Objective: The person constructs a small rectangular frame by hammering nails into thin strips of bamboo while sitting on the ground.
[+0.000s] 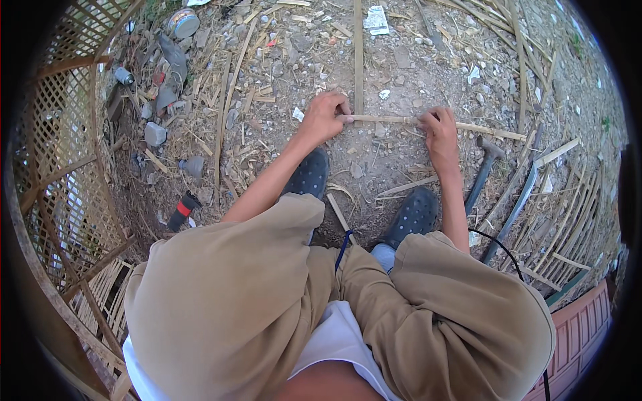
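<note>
Leftmost, at ten o'clock from the middle of the view, stands a woven lattice panel [63,113], with a black-and-red cylinder [180,211] on the ground at nine. Near twelve, the left hand [326,120] pinches one end of a thin wooden strip [381,119] between thumb and fingers. This strip lies crosswise at one o'clock, just below the near end of a longer slat [358,60]. Towards two, the right hand [439,137] pinches it farther along, its remaining length reaching out beyond. Around three lie a hammer [483,175], then a long curved blade [525,194].
</note>
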